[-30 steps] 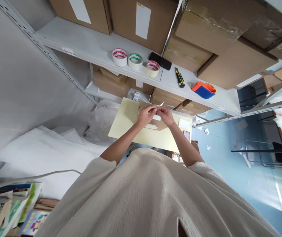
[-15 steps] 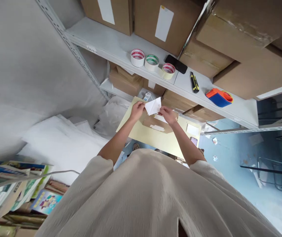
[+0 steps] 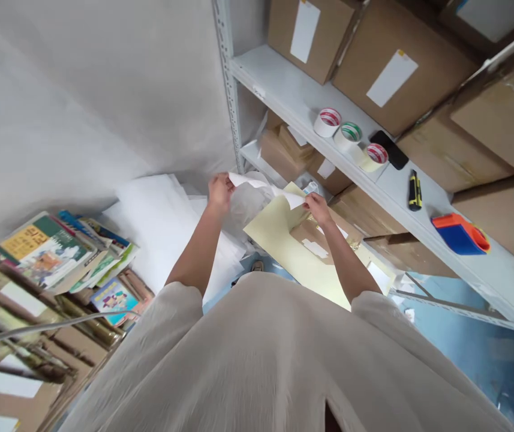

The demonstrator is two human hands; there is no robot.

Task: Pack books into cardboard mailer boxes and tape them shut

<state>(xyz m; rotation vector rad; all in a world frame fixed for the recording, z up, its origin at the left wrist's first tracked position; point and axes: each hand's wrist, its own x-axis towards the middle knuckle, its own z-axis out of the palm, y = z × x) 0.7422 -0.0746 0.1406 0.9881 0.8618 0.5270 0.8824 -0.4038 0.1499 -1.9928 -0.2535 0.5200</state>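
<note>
A white sheet of paper (image 3: 295,200) stretches in the air between my two hands, slack and curled along its length. My left hand (image 3: 219,191) has its fingers closed on the left end, near the wall. The right end is pinched by my right hand (image 3: 318,207), above the pale yellow table (image 3: 292,264). Under and beside that hand lies a cardboard box (image 3: 313,240) with white labels on the tabletop. Below the paper's left half are crumpled translucent plastic bags (image 3: 250,207).
On the grey shelf (image 3: 279,90) sit tape rolls (image 3: 327,123), a black phone (image 3: 389,150), a yellow-black box cutter (image 3: 414,191) and an orange-blue tape dispenser (image 3: 459,234). White sheets (image 3: 162,222) are piled at left, beside books (image 3: 45,249) on cartons. Large boxes (image 3: 400,66) fill the upper shelf.
My hands have spread apart, the left one moving left, and the folded paper is now drawn out longer between them. The view has turned left, bringing more of the books and wall in.
</note>
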